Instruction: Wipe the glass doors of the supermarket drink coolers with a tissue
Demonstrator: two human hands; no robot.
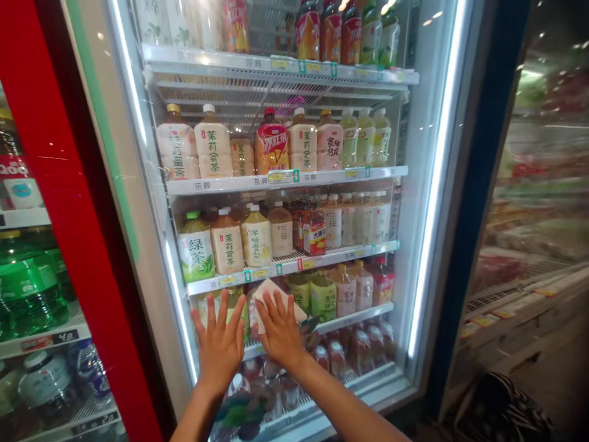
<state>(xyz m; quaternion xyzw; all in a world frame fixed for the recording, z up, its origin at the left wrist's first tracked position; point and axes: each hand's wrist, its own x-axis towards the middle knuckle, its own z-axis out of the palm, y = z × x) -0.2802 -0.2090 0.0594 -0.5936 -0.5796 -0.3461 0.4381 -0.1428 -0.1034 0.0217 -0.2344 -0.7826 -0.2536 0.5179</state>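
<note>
My left hand [221, 334] is open, its fingers spread against or just in front of the glass door [285, 92] of a drinks cooler. Nothing shows in it. To its right, my right hand [280, 328] presses a pale pinkish-white cloth [294, 307] flat on the glass, fingers stretched over it. The cloth looks folded, one corner pointing up above the fingertips. Both hands are level with the lower shelves. Behind the glass stand rows of bottled teas, among them a green-labelled bottle [197, 248] and a cream-labelled bottle [227, 242].
Lit strips [437, 172] run down the cooler's sides. On the left a red-framed cooler [87, 184] holds green soda bottles [32, 294]. An open produce display [519, 245] stands at the right, blurred, with a black-and-white striped item [510, 405] low down.
</note>
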